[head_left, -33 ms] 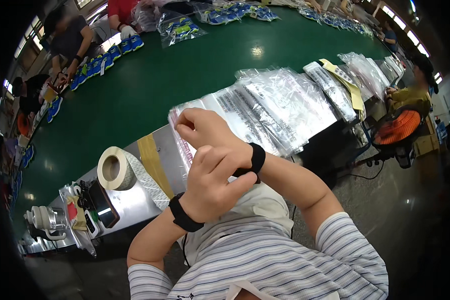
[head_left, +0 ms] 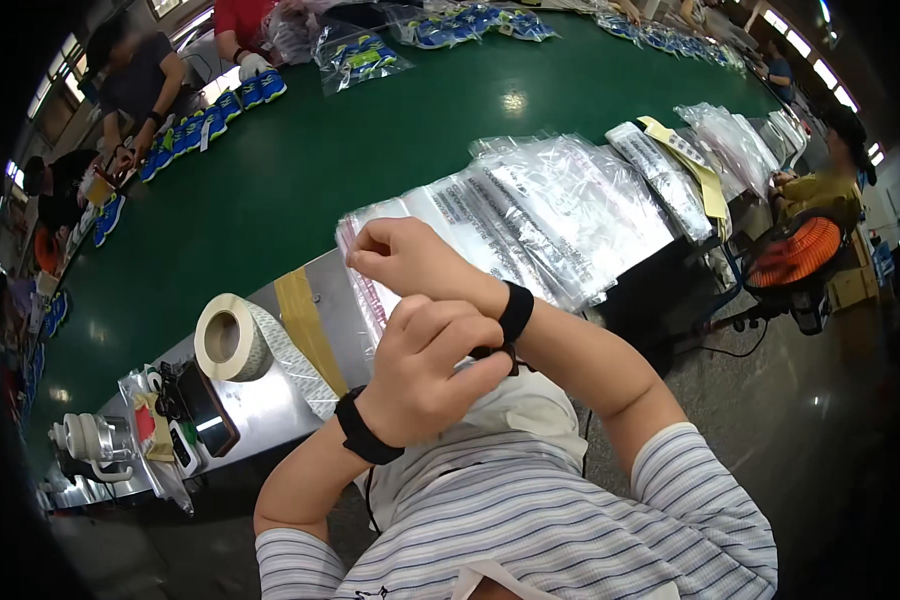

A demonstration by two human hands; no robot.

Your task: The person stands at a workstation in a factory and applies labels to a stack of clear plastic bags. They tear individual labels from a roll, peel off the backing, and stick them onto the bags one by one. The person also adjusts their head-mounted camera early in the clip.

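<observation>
Right hand [head_left: 410, 262] pinches the top edge of a clear plastic bag [head_left: 365, 290] at the desk [head_left: 270, 200] edge; left hand [head_left: 432, 365] is clenched over the right wrist's black wristband [head_left: 515, 312]. Risk: thin pinch may slip, dropping the bag onto the bag stack [head_left: 570, 205].

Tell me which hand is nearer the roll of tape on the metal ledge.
Left. The left hand is raised in front of the chest, just right of the roll of tape. The right hand sits farther right and up the picture, pinching the edge of a clear plastic bag.
</observation>
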